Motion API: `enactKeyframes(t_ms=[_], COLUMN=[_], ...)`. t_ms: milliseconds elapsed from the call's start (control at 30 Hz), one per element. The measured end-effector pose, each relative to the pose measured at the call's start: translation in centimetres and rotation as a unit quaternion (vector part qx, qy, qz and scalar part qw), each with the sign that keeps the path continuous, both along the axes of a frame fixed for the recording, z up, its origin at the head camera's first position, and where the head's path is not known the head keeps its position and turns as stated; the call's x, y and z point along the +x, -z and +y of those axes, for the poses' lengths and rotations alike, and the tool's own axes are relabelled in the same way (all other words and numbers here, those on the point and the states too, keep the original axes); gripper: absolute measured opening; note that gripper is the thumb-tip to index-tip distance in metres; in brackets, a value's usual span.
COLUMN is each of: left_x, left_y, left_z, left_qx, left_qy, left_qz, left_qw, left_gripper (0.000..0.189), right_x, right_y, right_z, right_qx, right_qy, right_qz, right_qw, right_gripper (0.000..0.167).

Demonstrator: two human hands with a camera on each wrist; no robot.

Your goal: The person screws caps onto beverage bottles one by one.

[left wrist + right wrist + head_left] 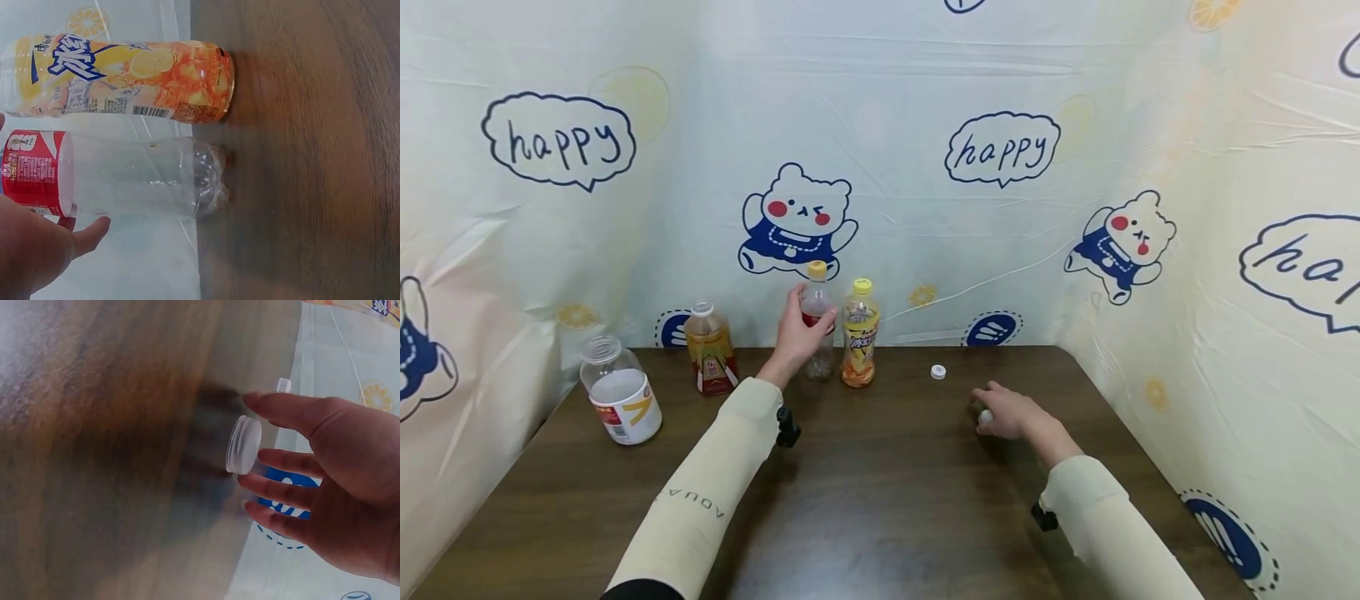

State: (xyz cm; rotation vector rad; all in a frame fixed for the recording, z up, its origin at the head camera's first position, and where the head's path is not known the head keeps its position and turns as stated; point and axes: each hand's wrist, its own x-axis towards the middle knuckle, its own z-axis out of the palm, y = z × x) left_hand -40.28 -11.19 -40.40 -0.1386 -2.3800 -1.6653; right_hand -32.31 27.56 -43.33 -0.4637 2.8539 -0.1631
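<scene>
My left hand (800, 333) grips a clear plastic bottle (822, 362) around its red label. The bottle stands upright with an orange-yellow cap and looks drained in the left wrist view. Right beside it is an iced tea bottle (859, 342) with a yellow cap and orange-and-yellow wrap. Over on the right, my right hand (356, 469) reaches down with thumb and fingers spread around a wide white ribbed lid (245, 445). That lid lies close at the fingertips, face away from the tabletop; in the head view the fingers partly cover it.
A small white cap (937, 372) lies on the brown table (880, 500) between the bottles and my right hand. To the left stand an amber bottle (711, 350) with a white top and a wide, lidless clear jar (621, 392). A printed sheet (895, 100) hangs behind.
</scene>
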Motion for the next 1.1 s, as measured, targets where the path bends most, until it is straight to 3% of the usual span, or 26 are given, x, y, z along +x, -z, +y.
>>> enactKeyframes(t_ms=[100, 233, 433, 667, 767, 933, 1033, 1100], left_x=[0.3, 1.7, 4.3, 8.3, 9.8, 11.9, 13.1, 14.1], left_y=[0.0, -0.5, -2.0, -3.5, -3.8, -4.4, -4.6, -4.6], left_z=[-0.1, -1.1, -2.7, -3.5, -3.9, -5.9, -8.0, -9.6], left_qx=[-0.014, -0.045, -0.108, -0.174, -0.234, -0.330, -0.347, -0.350], left_qy=[0.002, -0.023, -0.062, -0.061, -0.065, -0.086, -0.111, -0.127], left_qz=[0.009, 0.032, 0.083, 0.139, 0.171, 0.247, 0.278, 0.290], left_qw=[0.9999, 0.9982, 0.9888, 0.9729, 0.9549, 0.9072, 0.8889, 0.8815], left_gripper=[0.085, 0.087, 0.079, 0.061, 0.055, 0.048, 0.047, 0.048], right_x=[0.1, 0.0, -0.2, 0.0, 0.2, 0.3, 0.3, 0.3], right_y=[0.2, 0.3, 0.4, 0.4, 0.4, 0.4, 0.5, 0.5], right_z=[0.1, -0.1, -0.1, 0.6, 0.9, 0.8, 0.6, 0.5], right_qx=[0.014, 0.012, 0.004, -0.015, -0.018, -0.030, -0.036, -0.038], right_qy=[-0.012, -0.039, -0.070, -0.101, -0.106, -0.102, -0.104, -0.103], right_qz=[0.012, 0.023, 0.035, 0.046, 0.046, 0.050, 0.063, 0.072], right_qw=[0.9998, 0.9989, 0.9969, 0.9937, 0.9932, 0.9931, 0.9919, 0.9913], right_gripper=[0.043, 0.029, 0.017, 0.010, 0.009, 0.009, 0.011, 0.014])
